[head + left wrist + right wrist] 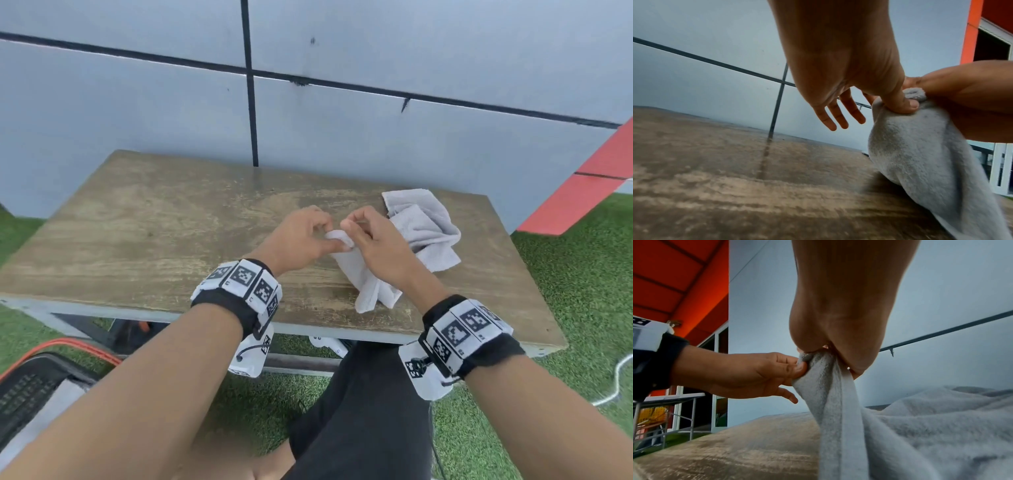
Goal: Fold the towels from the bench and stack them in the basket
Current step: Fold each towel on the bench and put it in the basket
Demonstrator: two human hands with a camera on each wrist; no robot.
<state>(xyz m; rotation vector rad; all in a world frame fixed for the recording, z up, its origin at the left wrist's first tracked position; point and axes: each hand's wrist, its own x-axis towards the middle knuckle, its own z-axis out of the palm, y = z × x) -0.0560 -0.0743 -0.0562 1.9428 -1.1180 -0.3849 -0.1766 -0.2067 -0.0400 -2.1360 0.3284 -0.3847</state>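
Note:
A pale grey towel (pixel 363 284) hangs bunched from both hands over the middle of the wooden bench (pixel 154 222), and its lower end lies near the front edge. My left hand (pixel 301 236) pinches its top corner with thumb and forefinger, while the other fingers (pixel 838 116) stick out straight. My right hand (pixel 373 240) pinches the same top edge right beside it. The left wrist view shows the thumb (pixel 906 105) pressed into the towel (pixel 916 154). In the right wrist view the towel (pixel 836 402) drops from my right hand (pixel 830 344), with the left hand (pixel 748 373) at its side.
A second towel (pixel 424 229) lies crumpled on the bench just right of my hands, seen close up as the second towel (pixel 941 426). A black basket (pixel 30 387) with an orange rim sits on the grass at lower left. A grey wall stands behind the bench.

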